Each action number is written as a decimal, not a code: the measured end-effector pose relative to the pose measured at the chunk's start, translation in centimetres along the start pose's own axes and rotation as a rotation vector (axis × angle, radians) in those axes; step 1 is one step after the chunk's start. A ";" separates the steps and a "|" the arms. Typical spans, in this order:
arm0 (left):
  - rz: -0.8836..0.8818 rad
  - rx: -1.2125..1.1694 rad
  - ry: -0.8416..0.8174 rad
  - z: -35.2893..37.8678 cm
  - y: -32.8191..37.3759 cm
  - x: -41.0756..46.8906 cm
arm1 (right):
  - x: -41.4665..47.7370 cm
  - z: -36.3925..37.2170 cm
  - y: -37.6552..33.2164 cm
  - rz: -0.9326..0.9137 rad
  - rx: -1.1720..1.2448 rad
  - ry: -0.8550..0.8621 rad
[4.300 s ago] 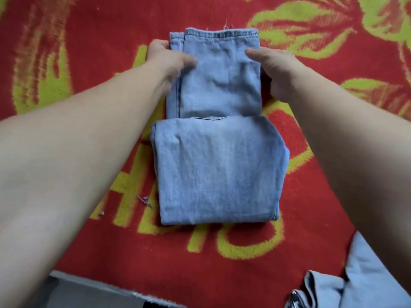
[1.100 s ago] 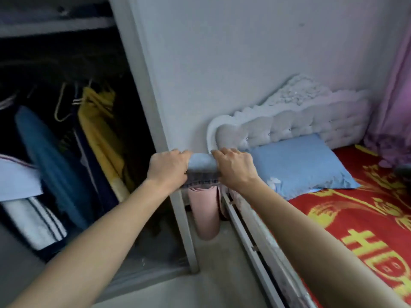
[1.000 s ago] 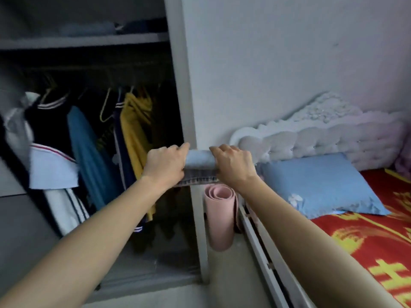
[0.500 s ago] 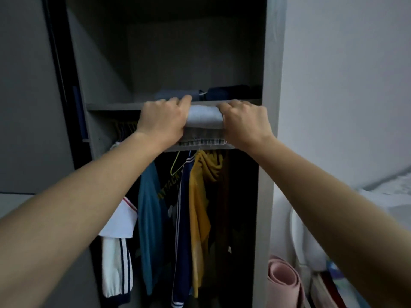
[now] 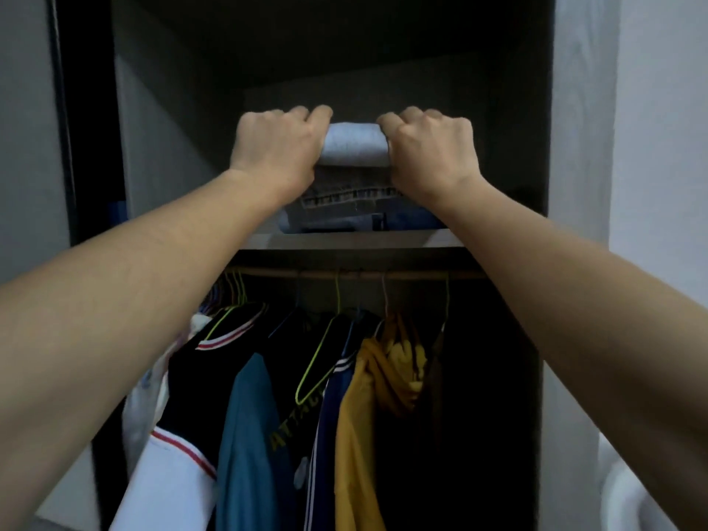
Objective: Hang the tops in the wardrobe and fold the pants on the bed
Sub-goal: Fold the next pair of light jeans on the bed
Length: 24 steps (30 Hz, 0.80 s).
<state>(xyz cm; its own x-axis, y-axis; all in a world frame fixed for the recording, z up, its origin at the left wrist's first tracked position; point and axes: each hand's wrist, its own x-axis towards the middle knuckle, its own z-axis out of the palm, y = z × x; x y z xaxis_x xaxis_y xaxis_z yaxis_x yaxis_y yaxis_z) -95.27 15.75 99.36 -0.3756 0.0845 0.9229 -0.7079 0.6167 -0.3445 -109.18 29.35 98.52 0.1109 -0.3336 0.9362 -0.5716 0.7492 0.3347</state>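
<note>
The folded light-blue jeans [image 5: 354, 147] are held up inside the wardrobe's upper compartment, above the shelf [image 5: 344, 239]. My left hand [image 5: 276, 147] grips their left side and my right hand [image 5: 429, 151] grips their right side. The bundle's underside sits just over a stack of folded pants [image 5: 356, 220] lying on the shelf; whether it touches the stack I cannot tell. Below the shelf, several tops hang from a rail [image 5: 352, 272]: a teal one [image 5: 249, 435], a yellow one [image 5: 367, 415] and a navy striped one [image 5: 325, 435].
The wardrobe's right side panel [image 5: 546, 147] and the left inner wall [image 5: 161, 147] bound the compartment. A white wall [image 5: 659, 147] stands to the right. A white garment with red trim [image 5: 164, 473] hangs at the lower left. Coloured wire hangers [image 5: 233, 289] crowd the rail's left end.
The jeans left the bed folded and were carried to the wardrobe. In the last half second both hands raised the bundle from in front of the shelf edge into the upper compartment.
</note>
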 end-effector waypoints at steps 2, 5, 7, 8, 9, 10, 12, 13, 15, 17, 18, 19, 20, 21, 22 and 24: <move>-0.014 0.007 0.017 2.2 -0.6 1.2 | 1.6 2.3 -0.3 -0.012 0.011 0.024; -0.045 0.000 0.055 5.3 -1.6 2.8 | 4.1 5.2 -1.0 -0.037 0.005 0.049; -0.058 -0.022 0.080 7.6 -2.3 3.8 | 5.8 6.9 -1.3 -0.059 -0.022 0.062; -0.061 -0.035 0.091 8.8 -2.6 4.3 | 6.6 7.8 -1.4 -0.069 -0.032 0.066; -0.063 -0.049 0.104 10.1 -3.0 4.8 | 7.4 8.8 -1.5 -0.079 -0.043 0.068; -0.063 -0.062 0.119 11.5 -3.3 5.3 | 8.2 9.8 -1.7 -0.086 -0.061 0.067; -0.053 -0.084 0.140 14.6 -4.0 6.3 | 9.5 11.8 -2.3 -0.103 -0.122 0.051; -0.037 -0.097 0.150 16.2 -4.1 6.8 | 10.0 12.7 -2.5 -0.108 -0.158 0.037; -0.008 -0.139 0.166 19.3 -4.1 8.3 | 11.1 14.4 -2.4 -0.106 -0.227 0.007; 0.009 -0.195 0.166 21.9 -3.6 10.2 | 12.1 16.1 -1.8 -0.098 -0.281 -0.035; 0.015 -0.224 0.166 23.1 -3.0 11.1 | 12.5 16.8 -1.3 -0.097 -0.303 -0.059; 0.021 -0.255 0.169 24.0 -2.3 12.0 | 12.8 17.5 -0.6 -0.096 -0.328 -0.075; 0.029 -0.286 0.173 24.8 -1.4 13.0 | 13.0 18.0 0.2 -0.091 -0.357 -0.086; 0.040 -0.317 0.179 25.4 -0.4 13.9 | 13.1 18.4 1.1 -0.086 -0.388 -0.092; 0.051 -0.348 0.186 25.9 0.7 14.8 | 13.1 18.8 2.1 -0.082 -0.417 -0.096; 0.071 -0.406 0.188 26.7 3.1 16.7 | 13.0 19.6 4.4 -0.074 -0.456 -0.101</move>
<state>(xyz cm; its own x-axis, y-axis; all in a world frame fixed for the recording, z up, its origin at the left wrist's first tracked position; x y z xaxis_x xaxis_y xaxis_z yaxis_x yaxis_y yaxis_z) -119.72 -1.79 109.12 -0.2728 0.2556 0.9275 -0.3781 0.8580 -0.3477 -126.16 17.11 110.06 0.0451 -0.4331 0.9002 -0.1474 0.8884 0.4348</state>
